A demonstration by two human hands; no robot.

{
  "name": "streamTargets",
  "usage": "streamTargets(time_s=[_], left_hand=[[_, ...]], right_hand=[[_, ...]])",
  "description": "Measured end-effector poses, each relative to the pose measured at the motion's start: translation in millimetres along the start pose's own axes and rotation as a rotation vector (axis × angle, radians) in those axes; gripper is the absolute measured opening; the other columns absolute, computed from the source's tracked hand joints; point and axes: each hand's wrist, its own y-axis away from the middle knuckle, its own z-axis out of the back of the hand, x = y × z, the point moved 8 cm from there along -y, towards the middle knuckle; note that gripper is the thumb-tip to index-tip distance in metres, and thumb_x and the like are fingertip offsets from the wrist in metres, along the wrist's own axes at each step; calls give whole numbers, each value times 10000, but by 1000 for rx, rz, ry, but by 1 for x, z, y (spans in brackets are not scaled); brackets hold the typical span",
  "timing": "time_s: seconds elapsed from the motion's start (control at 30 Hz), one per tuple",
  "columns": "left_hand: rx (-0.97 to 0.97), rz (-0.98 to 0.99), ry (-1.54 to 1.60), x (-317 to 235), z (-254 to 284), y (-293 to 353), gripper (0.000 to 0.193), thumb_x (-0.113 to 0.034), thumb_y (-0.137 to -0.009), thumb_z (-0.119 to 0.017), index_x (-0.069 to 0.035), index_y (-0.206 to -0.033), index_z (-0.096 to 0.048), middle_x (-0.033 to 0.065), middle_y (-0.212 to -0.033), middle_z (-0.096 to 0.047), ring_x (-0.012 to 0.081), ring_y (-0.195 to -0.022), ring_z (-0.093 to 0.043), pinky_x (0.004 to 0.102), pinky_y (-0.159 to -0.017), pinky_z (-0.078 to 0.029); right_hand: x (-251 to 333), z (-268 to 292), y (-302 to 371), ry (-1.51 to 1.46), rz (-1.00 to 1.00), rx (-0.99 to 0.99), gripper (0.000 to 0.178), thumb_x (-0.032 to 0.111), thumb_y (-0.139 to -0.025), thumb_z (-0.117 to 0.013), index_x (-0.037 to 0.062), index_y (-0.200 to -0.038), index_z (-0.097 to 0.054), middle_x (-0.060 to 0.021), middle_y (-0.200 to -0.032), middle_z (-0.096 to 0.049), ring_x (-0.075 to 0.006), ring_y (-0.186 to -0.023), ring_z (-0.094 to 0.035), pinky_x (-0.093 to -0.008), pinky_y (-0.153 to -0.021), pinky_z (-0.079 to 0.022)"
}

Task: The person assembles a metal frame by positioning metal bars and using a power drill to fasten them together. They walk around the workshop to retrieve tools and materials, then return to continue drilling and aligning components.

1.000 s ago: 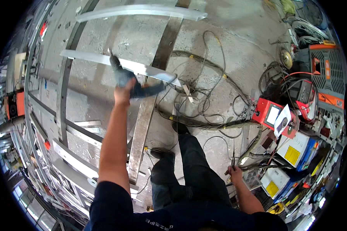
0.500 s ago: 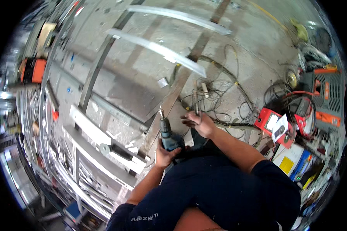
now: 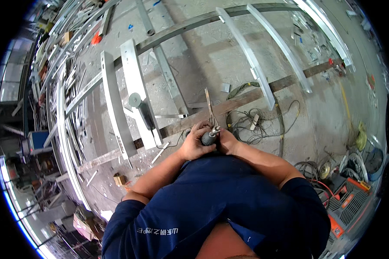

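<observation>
A dark power drill [image 3: 209,138] is close to my body, its chuck and metal bit [image 3: 215,129] facing up toward me. My left hand [image 3: 194,142] is closed around its chuck end, fingers curled over the far side. Against the drill's other side is my right hand [image 3: 227,141], closed, with its fingertips hidden behind the tool. A thin brown two-pronged tool [image 3: 209,103], perhaps pliers, points away from the hands beyond the bit. Whether the right fingers hold it is hidden.
An angle grinder [image 3: 142,112] lies on a wide pale metal bar [image 3: 132,73] at left. Long steel beams [image 3: 190,126] form a frame with pale rails [image 3: 250,56] across it. Cables [image 3: 246,129] coil beyond my right hand; an orange-grey machine [image 3: 350,203] stands lower right.
My view has swung right. The drill has tipped so its bit faces up, and my left hand has moved up to its chuck. My right hand has come in against the drill.
</observation>
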Motion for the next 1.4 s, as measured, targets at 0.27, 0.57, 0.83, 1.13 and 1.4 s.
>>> streamTargets(time_s=[0.27, 0.57, 0.83, 1.13, 1.4], left_hand=[[-199, 241, 420, 10, 56, 21, 135, -63, -792, -698, -24, -842, -580, 54, -818, -653, 162, -847, -642, 322, -767, -506], [-255, 594, 392, 21, 77, 38, 165, -81, -735, -734, -3, -806, -607, 47, -723, -613, 121, -664, -589, 304, -637, -509], [-402, 807, 702, 106, 71, 88, 180, -47, -695, -736, 1, -839, -639, 103, -787, -666, 208, -693, -651, 322, -655, -525], [-229, 528, 813, 114, 56, 103, 340, -64, -681, -697, 41, -1002, -653, 121, -878, -687, 227, -848, -664, 322, -847, -506], [-109, 430, 767, 85, 45, 102, 456, -7, -691, -736, -9, -1137, -645, 40, -1004, -674, 132, -854, -621, 280, -821, -497]], right_hand=[[58, 40, 32, 16, -232, -200, 301, 307, -862, -745, 26, -897, -643, -43, -902, -666, -163, -801, -630, -282, -697, -503], [44, 49, 75, 104, -373, -119, 329, 331, -812, -767, 44, -782, -610, 10, -712, -531, -135, -675, -504, -328, -626, -415], [4, 51, 78, -221, -307, -135, 299, 312, -882, -720, 48, -788, -619, -35, -727, -594, -130, -691, -573, -297, -647, -441], [7, 47, 18, 608, -754, 39, 422, 390, -840, -757, -16, -837, -643, -76, -692, -640, -169, -667, -624, -332, -619, -479], [-37, -51, -48, 1000, -580, 597, 520, 518, -806, -723, 4, -865, -674, -152, -788, -679, -276, -787, -653, -385, -741, -504]])
